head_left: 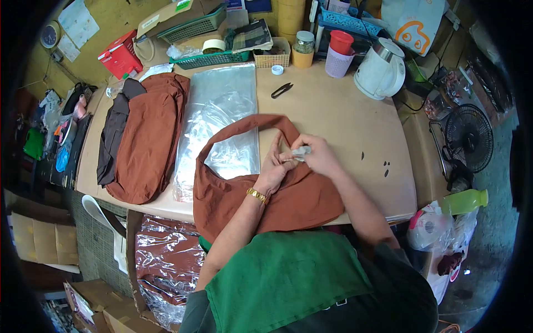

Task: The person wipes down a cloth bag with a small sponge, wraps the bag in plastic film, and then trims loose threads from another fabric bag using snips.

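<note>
A green cloth (288, 277) lies over a dark short-sleeved top (402, 277); the left wristband (256, 195) is gold-coloured.

The left forearm (235, 228) is pointed towards one o'clock, the right forearm (362, 204) towards eleven; left hand (272, 171) and bent-fingered right hand (320, 157) are held close together.

There is room to pass across the desk (355, 130) between the brown bag (222, 202) and white kettle (377, 76). The looped strap (250, 120) lies between the left fingers (276, 146) and black snips (282, 90); the piled bags (149, 136) obstruct leftward reach, a green basket (208, 60) the back.
</note>
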### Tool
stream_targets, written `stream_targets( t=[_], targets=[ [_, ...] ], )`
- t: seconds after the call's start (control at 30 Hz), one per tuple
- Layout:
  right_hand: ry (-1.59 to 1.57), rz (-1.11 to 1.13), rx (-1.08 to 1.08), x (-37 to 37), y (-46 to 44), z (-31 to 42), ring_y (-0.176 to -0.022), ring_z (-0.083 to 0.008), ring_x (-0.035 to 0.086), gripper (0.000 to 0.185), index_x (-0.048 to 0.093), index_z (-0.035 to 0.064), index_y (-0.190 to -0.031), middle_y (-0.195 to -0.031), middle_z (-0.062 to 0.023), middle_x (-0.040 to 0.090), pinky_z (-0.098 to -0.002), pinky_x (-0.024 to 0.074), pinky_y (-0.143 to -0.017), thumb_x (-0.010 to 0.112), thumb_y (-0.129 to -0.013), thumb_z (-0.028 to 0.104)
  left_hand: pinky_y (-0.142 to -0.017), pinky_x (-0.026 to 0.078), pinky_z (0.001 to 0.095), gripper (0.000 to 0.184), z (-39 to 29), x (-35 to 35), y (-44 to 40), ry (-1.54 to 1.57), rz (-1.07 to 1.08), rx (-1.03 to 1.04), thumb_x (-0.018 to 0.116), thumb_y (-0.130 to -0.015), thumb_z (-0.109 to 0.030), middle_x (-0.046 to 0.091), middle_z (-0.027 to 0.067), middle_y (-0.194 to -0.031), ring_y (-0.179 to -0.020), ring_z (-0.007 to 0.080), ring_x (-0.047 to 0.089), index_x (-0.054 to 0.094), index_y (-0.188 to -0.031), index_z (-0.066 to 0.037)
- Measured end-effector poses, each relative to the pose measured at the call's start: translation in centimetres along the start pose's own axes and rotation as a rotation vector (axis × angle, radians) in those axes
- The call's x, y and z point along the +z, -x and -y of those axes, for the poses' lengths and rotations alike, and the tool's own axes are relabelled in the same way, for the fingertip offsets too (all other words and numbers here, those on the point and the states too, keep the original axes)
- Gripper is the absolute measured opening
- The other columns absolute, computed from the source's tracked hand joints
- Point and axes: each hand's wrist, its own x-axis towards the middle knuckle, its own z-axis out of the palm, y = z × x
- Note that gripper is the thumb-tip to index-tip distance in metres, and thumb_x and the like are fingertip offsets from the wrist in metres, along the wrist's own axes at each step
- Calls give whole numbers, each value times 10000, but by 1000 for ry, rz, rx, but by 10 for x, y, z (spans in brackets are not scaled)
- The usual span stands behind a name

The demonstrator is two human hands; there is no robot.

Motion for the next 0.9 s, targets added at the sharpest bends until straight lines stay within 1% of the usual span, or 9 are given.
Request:
stream_targets(
  t=[0.03, 0.07, 0.27, 0.37, 0.43, 0.5, 0.57, 0.7, 0.9],
  targets=[
    [308, 86, -66, 2, 5, -1, -733, -278, 661, 105, 626, 21, -903, -784, -167, 658, -381, 508, -666, 625, -802, 50, -895, 455, 235, 998, 1, 1, 0, -41, 29, -13, 623, -808, 137, 627, 21, -892, -889, 85, 576, 12, -1559, -102],
    [321, 6, 40, -1, -2, 0, -659, -116, 604, 13, 629, 24, -822, -682, -38, 611, -312, 480, -595, 630, -813, 15, -914, 436, 234, 1019, 2, 2, 0, -82, 58, -24, 634, -800, 127, 624, 17, -859, -872, 86, 570, -12, -1558, -90],
    [433, -129, 58, -40, -117, -25, -707, -149, 624, 72, 632, 13, -897, -794, -84, 668, -305, 478, -623, 642, -857, 72, -945, 456, 293, 935, 6, 28, 3, -402, 114, 139, 681, -818, 51, 654, 49, -899, -926, 154, 601, 109, -1544, -83],
    [597, -664, -679, -30, -122, 16, -823, -185, 613, 151, 592, 12, -939, -945, -124, 640, -300, 471, -695, 658, -881, 135, -857, 512, 387, 401, -50, 26, 21, -1040, -86, 328, 660, -863, -78, 695, 166, -994, -1000, 325, 642, 541, -1244, -36],
    [374, -389, -268, -22, -53, 63, -928, -389, 550, 238, 588, 33, -950, -1039, -206, 549, -439, 447, -766, 692, -838, 215, -757, 535, 436, 193, -91, -5, 40, -1240, -150, 182, 641, -879, -186, 706, 178, -913, -863, 352, 676, 669, -1006, -43],
    [237, 53, -97, -8, 14, 46, -963, -297, 523, 306, 530, 38, -892, -986, -119, 516, -452, 410, -851, 725, -848, 269, -823, 519, 461, 276, -109, -54, 53, -1695, -305, 224, 679, -846, -206, 698, 187, -950, -914, 383, 655, 665, -1063, -38],
    [775, 285, -218, 2, 68, 55, -1161, -347, 470, 395, 554, 53, -1009, -1160, -161, 513, -542, 323, -1001, 737, -817, 345, -935, 464, 451, 337, -110, -88, 44, -1562, -443, 556, 678, -819, -61, 637, 224, -1129, -1049, 377, 607, 603, -1137, 19],
    [1007, 123, -152, -14, 76, -4, -1452, -413, 133, 703, 424, 72, -1372, -1524, -244, 235, -655, 60, -1140, 664, -844, 469, -975, 435, 432, 383, -118, -82, 18, -1368, -422, 669, 632, -843, -22, 613, 203, -1193, -1100, 385, 577, 564, -1220, -20],
    [1123, 156, -38, -50, 48, -22, -1472, -403, 73, 761, 323, 126, -1488, -1574, -226, 163, -642, 33, -1142, 494, -912, 593, -1158, 202, 519, 524, -78, -44, 32, -1720, 165, 449, 515, -967, -335, 418, 158, -1480, -1407, 364, 311, 439, -1429, -101]
  ],
)
